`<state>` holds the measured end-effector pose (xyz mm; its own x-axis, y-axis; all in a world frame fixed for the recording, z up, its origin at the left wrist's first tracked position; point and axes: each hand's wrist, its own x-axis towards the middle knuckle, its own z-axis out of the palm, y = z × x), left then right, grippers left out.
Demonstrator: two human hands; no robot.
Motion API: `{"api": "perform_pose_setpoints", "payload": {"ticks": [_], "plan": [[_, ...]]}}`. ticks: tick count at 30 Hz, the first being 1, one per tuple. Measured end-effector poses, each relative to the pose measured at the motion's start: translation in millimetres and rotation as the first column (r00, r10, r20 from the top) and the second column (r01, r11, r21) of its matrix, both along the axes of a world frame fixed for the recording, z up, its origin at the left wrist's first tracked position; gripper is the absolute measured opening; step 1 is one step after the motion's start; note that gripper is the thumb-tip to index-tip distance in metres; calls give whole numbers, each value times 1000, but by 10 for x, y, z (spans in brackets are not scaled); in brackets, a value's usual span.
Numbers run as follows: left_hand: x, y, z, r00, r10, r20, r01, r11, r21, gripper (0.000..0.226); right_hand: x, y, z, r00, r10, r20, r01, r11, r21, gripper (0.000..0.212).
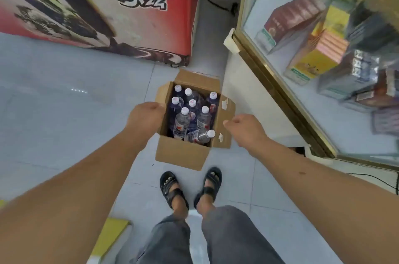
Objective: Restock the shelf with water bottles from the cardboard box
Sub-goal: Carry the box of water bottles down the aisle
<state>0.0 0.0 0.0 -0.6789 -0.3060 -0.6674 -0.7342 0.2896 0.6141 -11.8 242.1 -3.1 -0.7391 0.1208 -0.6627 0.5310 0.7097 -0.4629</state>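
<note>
Brown cardboard box point(179, 153) of clear plastic water bottles point(182, 121) stands open; left hand point(145, 117) and right hand point(245, 128) curled at its edges, grip indeterminate. Likely next: grasp one bottle.

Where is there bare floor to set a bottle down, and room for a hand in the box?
Bare tile lies left of the cardboard box, below the red freezer. Inside, water bottles crowd it; only the near-left corner shows a dark gap.

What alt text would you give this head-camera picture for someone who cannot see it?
Seen from above, a person's left hand and right hand hover either side of an open cardboard box of water bottles on a tiled floor. A red freezer stands beyond it, a glass display cabinet to the right.
</note>
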Motion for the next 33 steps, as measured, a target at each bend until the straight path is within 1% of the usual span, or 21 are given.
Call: {"api": "perform_pose_setpoints", "payload": {"ticks": [2,3,4,5,8,11,13,15,17,18,21,23,25,27,28,29,30,31,32,33], "plan": [[-232,-35,-342,999,-32,1,32,998,-45,21,-219,-32,-360,1000,-10,1,10,998,61,33],[-320,-50,-530,999,-41,29,43,996,-81,28,-306,-44,-574,1000,-5,20,3,996,87,31],[-389,-40,-715,998,-28,58,34,995,-92,36,-362,-54,-790,998,-1,59,-5,995,97,29],[-478,-31,-903,998,-9,68,16,996,-93,44,-432,-57,-1016,998,-1,66,-7,993,115,28],[-705,-25,-1493,995,35,93,-25,995,-101,56,-584,-78,-1641,997,13,82,-26,988,155,28],[-839,-23,-1987,992,29,120,-11,988,-151,61,-695,-135,-2142,997,-2,75,-12,984,178,37],[-926,-25,-2232,992,1,123,21,984,-178,61,-748,-190,-2370,997,-38,64,27,984,176,38],[-1017,-63,-2475,992,-33,118,55,981,-187,53,-785,-243,-2609,997,-81,19,77,982,171,40],[-1112,-93,-2681,994,-46,100,61,987,-152,34,-809,-293,-2809,992,-110,-53,119,975,188,40],[-1160,-112,-2763,995,-36,96,47,992,-116,30,-818,-328,-2885,989,-121,-86,137,969,205,40],[-1252,-225,-2935,994,46,100,-54,995,80,42,-804,-365,-3037,977,-149,-153,188,941,282,39],[-1236,-319,-2953,988,5,153,-32,984,175,50,-782,-364,-3108,974,-164,-157,207,925,319,36],[-1174,-361,-2962,977,-88,193,53,982,180,47,-778,-354,-3178,972,-196,-129,228,913,338,31],[-1117,-358,-3025,968,-116,221,74,979,190,42,-793,-343,-3221,971,-216,-99,237,906,351,25],[-1101,-344,-3091,967,-112,231,72,982,173,36,-798,-332,-3235,975,-206,-87,223,903,368,22],[-1103,-335,-3151,965,-127,228,104,988,111,27,-798,-321,-3250,979,-183,-86,202,899,389,19],[-1111,-342,-3210,957,-183,226,192,981,-14,18,-795,-304,-3263,983,-157,-98,184,896,405,15],[-1112,-347,-3255,943,-244,225,281,949,-146,13,-785,-290,-3262,984,-139,-115,175,893,415,13],[-1103,-353,-3281,933,-290,215,339,908,-247,13,-773,-282,-3252,983,-127,-136,173,891,420,14],[-1089,-369,-3284,924,-321,206,373,877,-303,13,-762,-278,-3239,981,-118,-153,173,890,421,17]]}}
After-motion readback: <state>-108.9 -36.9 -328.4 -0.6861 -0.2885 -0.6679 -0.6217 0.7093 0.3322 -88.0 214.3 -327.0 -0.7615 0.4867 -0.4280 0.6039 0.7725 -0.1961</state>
